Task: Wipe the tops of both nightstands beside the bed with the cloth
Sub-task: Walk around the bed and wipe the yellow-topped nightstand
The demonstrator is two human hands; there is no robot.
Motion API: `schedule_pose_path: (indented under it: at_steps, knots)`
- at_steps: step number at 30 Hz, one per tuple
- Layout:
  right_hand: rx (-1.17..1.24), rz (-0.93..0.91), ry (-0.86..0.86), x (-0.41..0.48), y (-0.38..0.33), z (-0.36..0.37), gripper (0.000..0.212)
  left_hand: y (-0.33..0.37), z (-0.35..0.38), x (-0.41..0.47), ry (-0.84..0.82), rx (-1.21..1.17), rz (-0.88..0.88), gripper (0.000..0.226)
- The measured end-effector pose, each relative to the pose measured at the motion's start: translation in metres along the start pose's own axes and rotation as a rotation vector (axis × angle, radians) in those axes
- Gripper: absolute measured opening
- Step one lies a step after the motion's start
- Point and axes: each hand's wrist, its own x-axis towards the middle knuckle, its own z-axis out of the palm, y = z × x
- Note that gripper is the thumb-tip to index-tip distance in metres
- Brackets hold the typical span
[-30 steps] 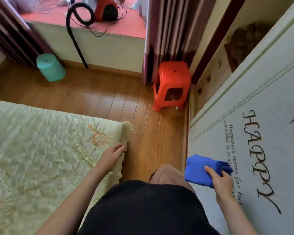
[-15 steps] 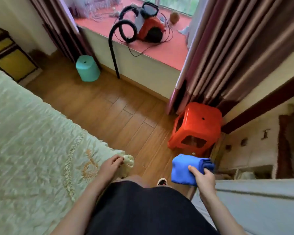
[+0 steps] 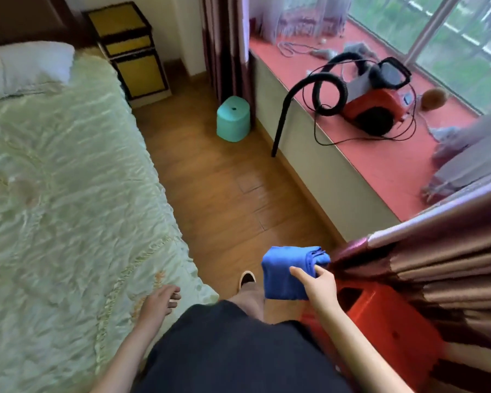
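A folded blue cloth (image 3: 287, 273) hangs in front of me at lower centre, gripped by my right hand (image 3: 318, 285). My left hand (image 3: 160, 303) rests with loosely curled fingers on the corner of the pale green bedspread (image 3: 68, 208) and holds nothing. A yellow nightstand with dark trim (image 3: 131, 49) stands at the far end of the bed, by the pillow (image 3: 26, 66), well away from both hands. Only this one nightstand is in view.
A strip of wooden floor (image 3: 219, 188) runs between the bed and a red window ledge (image 3: 380, 154) carrying a red vacuum cleaner (image 3: 372, 106) with a black hose. A teal stool (image 3: 233, 119) stands on the floor; a red stool (image 3: 380, 321) and curtains (image 3: 437, 265) are close at my right.
The view has swung left, from the wardrobe door to the aisle beside the bed, and the nightstand has come into sight. My right hand still holds the cloth; my left stays on the bed corner.
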Motion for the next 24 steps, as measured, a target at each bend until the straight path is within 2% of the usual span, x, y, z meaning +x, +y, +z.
schedule_pose_path:
  at_steps: [10,16,21,24]
  knots:
    - [-0.165,-0.017,0.095,0.169,-0.139,-0.01,0.018,0.216,0.052,0.111,-0.107,0.023,0.208,0.025]
    - [-0.216,-0.015,0.139,0.284,-0.216,0.012,0.018,0.311,0.068,0.186,-0.07,-0.006,0.248,0.028]
    - [-0.265,-0.081,0.029,0.387,-0.306,0.081,0.015,0.374,0.061,0.254,0.033,-0.105,0.174,0.024]
    - [-0.297,-0.124,-0.094,0.435,-0.362,0.137,0.015,0.401,0.038,0.283,0.17,-0.187,0.073,0.021]
